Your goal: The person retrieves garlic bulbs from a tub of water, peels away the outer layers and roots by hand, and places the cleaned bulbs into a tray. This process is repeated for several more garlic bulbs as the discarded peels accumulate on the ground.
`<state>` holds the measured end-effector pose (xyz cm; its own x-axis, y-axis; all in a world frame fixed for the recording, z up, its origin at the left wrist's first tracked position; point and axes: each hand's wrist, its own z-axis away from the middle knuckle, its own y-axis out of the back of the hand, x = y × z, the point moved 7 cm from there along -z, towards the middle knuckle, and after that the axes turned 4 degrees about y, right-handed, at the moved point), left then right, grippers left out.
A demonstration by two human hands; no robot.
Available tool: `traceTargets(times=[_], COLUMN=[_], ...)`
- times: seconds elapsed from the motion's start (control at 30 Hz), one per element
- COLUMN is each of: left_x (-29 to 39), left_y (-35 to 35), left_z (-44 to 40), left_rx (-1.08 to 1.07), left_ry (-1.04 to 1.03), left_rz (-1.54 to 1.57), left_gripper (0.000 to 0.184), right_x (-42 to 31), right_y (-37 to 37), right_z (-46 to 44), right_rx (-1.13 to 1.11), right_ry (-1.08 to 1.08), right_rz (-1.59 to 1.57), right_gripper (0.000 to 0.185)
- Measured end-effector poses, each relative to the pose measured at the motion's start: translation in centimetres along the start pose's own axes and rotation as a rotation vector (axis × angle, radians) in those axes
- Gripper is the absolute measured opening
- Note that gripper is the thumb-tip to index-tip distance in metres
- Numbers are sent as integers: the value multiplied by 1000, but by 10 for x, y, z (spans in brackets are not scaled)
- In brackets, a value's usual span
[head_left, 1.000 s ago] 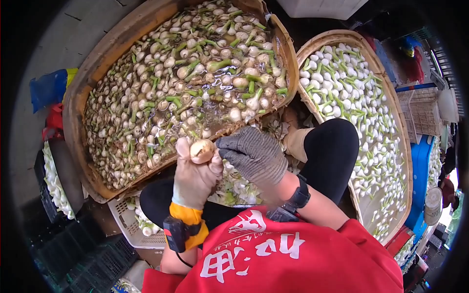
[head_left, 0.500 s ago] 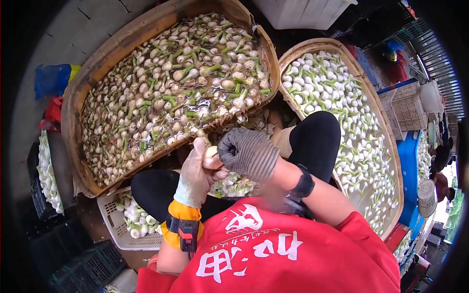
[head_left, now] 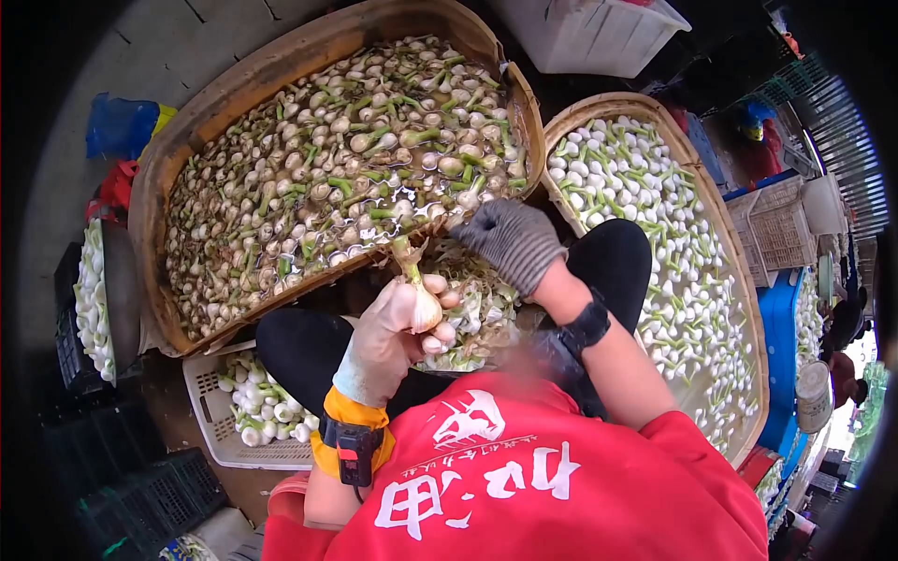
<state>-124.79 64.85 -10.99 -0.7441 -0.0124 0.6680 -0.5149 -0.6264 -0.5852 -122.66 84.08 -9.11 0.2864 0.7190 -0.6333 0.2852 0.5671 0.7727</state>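
My left hand (head_left: pixel 383 323), in a pale glove, grips a fresh garlic bulb (head_left: pixel 426 311) with its green stem (head_left: pixel 408 257) pointing up. Loose skin hangs about the stem. To the right, apart from the bulb, my right hand (head_left: pixel 516 245) wears a grey striped glove. Its fingers are curled together by the near rim of the large tub (head_left: pixel 281 301), and whatever they pinch is too small to make out. Below both hands, between my knees, lies a pile of peelings (head_left: pixel 482 290).
Unpeeled garlic (head_left: pixel 327 168) floats in murky water in the large tub. Clean white bulbs (head_left: pixel 645 187) fill a second tub (head_left: pixel 744 355) at right. A white basket (head_left: pixel 220 411) with peeled bulbs stands at left. A white bin (head_left: pixel 599 37) is behind, and dark crates (head_left: pixel 154 505) lie lower left.
My right hand has moved from the garlic bulb up and right, towards the tub's rim. My left hand now holds the bulb with its stem upright, slightly further right.
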Motion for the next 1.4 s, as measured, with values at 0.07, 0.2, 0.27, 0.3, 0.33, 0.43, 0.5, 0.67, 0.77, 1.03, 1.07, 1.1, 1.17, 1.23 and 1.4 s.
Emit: traceTargets(times=[0.07,0.2,0.27,0.3,0.33,0.43,0.5,0.67,0.77,1.03,1.07,1.1,1.17,1.23,1.4], left_x=[5,15,19,16,12,18,20,-30,-24,39,37,35,10,-26,39], left_y=[-4,-15,-22,-22,-22,-26,-31,18,28,41,45,50,71,90,101], left_z=[-4,2,2,1,-1,-10,-12,-37,-32,-19,-19,-20,-40,-67,-122], left_rx=[67,107,65,49,35,-7,-32,15,100,287,319,351,319,86,319], left_ry=[15,-37,-66,-19,30,-108,-199,0,-74,-411,-351,-292,-104,-60,108], left_rz=[-119,-301,-393,-414,-434,-908,-1040,-210,-321,-359,-342,-324,-1302,-1266,-914], left_gripper=[50,44,46,44,42,37,29,28,32,35,33,31,29,29,37], right_x=[-13,-19,-21,-27,-33,-42,-37,-35,-20,29,48,69,90,103,79], right_y=[-14,-22,-19,-17,-16,-16,-9,-22,-31,37,59,80,124,131,46], right_z=[19,34,38,41,41,33,30,33,37,29,28,26,25,23,12], right_rx=[-20,19,57,86,109,-201,-85,-190,-171,54,228,384,646,705,280], right_ry=[30,109,214,328,423,234,37,105,65,-111,-131,-146,-168,-233,-274], right_rz=[-173,-318,-305,-290,-291,-37,-110,-327,-677,-958,-894,-720,177,274,-225], right_gripper=[28,24,24,25,32,27,35,34,24,18,17,16,22,31,33])
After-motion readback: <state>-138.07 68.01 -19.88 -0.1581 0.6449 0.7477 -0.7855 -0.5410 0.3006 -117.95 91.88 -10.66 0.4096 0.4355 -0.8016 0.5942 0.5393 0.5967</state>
